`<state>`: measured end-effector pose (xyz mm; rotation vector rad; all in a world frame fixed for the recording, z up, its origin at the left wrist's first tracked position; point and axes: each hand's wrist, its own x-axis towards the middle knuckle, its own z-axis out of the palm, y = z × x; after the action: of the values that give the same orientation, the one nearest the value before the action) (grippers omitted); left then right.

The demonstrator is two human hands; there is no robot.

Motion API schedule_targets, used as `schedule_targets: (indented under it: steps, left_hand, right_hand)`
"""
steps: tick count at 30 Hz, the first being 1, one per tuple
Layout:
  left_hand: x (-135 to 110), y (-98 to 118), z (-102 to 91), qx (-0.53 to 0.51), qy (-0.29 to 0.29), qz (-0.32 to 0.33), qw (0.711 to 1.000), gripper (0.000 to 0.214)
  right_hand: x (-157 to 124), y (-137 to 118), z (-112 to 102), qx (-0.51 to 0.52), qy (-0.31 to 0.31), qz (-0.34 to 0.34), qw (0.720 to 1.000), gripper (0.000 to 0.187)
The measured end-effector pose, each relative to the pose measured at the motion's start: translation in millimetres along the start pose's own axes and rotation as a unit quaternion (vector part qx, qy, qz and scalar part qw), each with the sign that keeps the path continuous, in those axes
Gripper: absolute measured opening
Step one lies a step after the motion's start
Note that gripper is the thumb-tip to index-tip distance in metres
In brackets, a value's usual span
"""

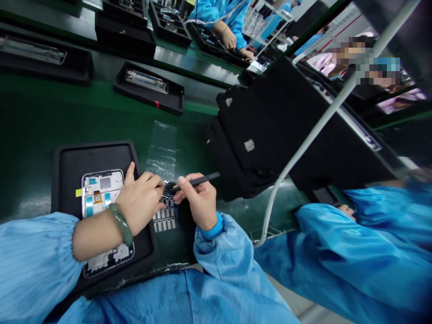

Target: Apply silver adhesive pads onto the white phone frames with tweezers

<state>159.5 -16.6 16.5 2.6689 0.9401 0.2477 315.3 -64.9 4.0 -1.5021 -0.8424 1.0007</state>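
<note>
1. The right hand (pixel 199 200) grips a slim, black, stick-shaped tool (pixel 208 177) between its thumb and fingers; one end of the tool points up and away to the right, the other down toward the left hand (pixel 140 200).
2. The left hand has its index finger stretched forward and its other fingers curled toward the tool's lower end (whether they pinch anything there, I cannot tell).
3. Below the meeting fingertips, a clear film sheet with rows of small, silver-grey, flat parts (pixel 165 223) lies on the dark green, smooth table (pixel 192 144). Beyond the fingers stretches a creased, transparent plastic strip (pixel 162 146).
4. Left of that sheet, a silver-rimmed, rectangular device body with white and blue inner areas (pixel 104 183) lies inside a black, shallow, rectangular tray (pixel 92 155). The left forearm, wearing a green, polished bangle (pixel 120 223), crosses over the device body and hides its middle. A small yellow tab (pixel 78 192) sticks out at the left edge.
5. Farther back, a smaller black tray with a red mark (pixel 148 96) holds another silver-rimmed frame (pixel 146 81).
6. To the right stand stacked black, flat panels (pixel 270 130), near a co-worker's shiny blue sleeve (pixel 337 229).
</note>
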Motion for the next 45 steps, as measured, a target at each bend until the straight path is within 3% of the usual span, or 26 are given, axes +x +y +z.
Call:
schedule_targets:
  steps: [5,8,16,26,32,45]
  left_hand:
    - [0,1,3.0,-0.01,0.007,0.01,1.0,0.011]
    - [-1,1,8.4,-0.018,0.022,0.022,0.999,0.019]
    - [-2,-7,16.7,-0.039,0.037,0.104,0.993,0.024]
    - [1,-8,14.9,-0.069,0.055,0.074,0.993,0.017]
    - [1,-7,14.0,-0.068,0.048,0.065,0.994,0.014]
    - [4,0,12.2,-0.056,0.025,0.025,0.998,0.014]
  right_hand:
    - [0,-1,2,-0.001,0.0,-0.006,1.0,0.03]
    - [0,-1,1,0.005,0.002,-0.018,1.0,0.03]
    - [-6,-3,-3,0.016,0.034,-0.047,0.998,0.034]
    - [-34,-11,9,-0.051,0.073,-0.056,0.994,0.024]
    - [-31,-12,10,-0.086,0.075,-0.045,0.992,0.024]
    - [-18,-20,12,-0.061,0.06,-0.005,0.996,0.028]
